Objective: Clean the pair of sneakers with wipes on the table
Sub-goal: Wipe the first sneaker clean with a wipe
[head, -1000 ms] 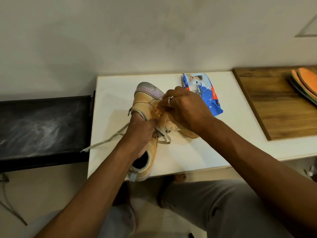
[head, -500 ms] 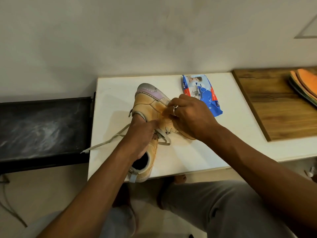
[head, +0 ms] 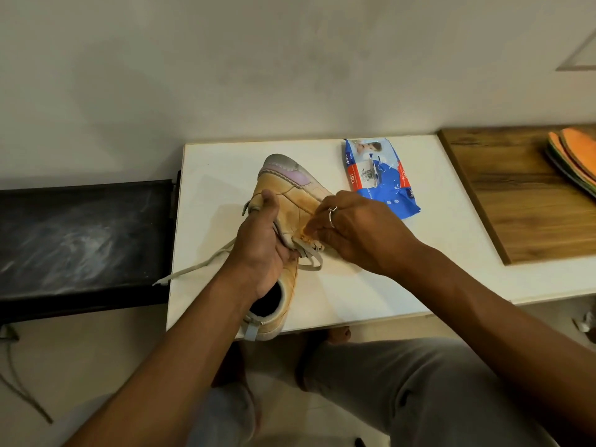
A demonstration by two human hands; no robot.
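On the white table (head: pixel 225 162) our left hand (head: pixel 261 250) grips the tan, lilac-toed sneaker (head: pixel 290 195) while our right hand (head: pixel 358 233) pinches a yellowed wipe (head: pixel 306 232) against its side.

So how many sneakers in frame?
1. The tan lace-up sneaker with a lilac toe panel lies on the white table, left hand gripping it, right hand pinching a stained wipe against its side. The pair's second sneaker isn't visible.
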